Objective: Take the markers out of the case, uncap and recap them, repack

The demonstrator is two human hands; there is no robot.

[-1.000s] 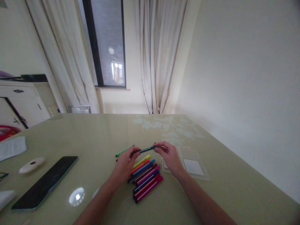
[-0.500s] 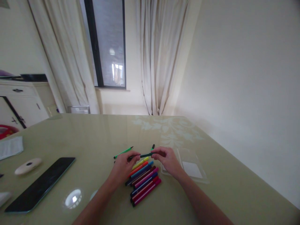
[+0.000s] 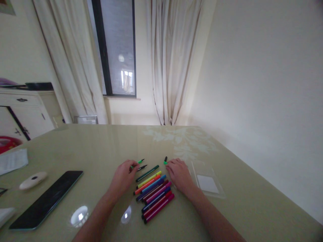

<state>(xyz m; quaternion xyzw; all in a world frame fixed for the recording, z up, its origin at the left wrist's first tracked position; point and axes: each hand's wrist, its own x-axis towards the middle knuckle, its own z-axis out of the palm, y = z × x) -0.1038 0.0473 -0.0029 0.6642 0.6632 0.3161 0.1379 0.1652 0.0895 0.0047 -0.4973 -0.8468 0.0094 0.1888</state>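
Observation:
My left hand (image 3: pixel 125 175) is closed, fingertips pinched around an uncapped black marker (image 3: pixel 142 167) whose tip points right. Just beyond it lies an uncapped green marker (image 3: pixel 140 161), partly hidden by the fingers. My right hand (image 3: pixel 179 173) rests low on the table with its fingers curled together beside a green cap (image 3: pixel 165 163) and a black cap (image 3: pixel 166 158); whatever is under the fingertips is hidden. Between the hands, a capped dark green marker (image 3: pixel 147 173) lies at the far end of a slanted row of capped markers, including a yellow marker (image 3: pixel 149 179) and a magenta marker (image 3: pixel 159 208).
A clear plastic case (image 3: pixel 219 190) with a white card lies right of my right hand. On the left are a dark tablet (image 3: pixel 46 200), a white oval object (image 3: pixel 33 180) and papers (image 3: pixel 13 161). A wall (image 3: pixel 264 101) borders the table's right side.
The dark green marker held between both hands now lies in the row, released. My left hand has moved left to the uncapped markers, and my right hand has lowered beside the caps.

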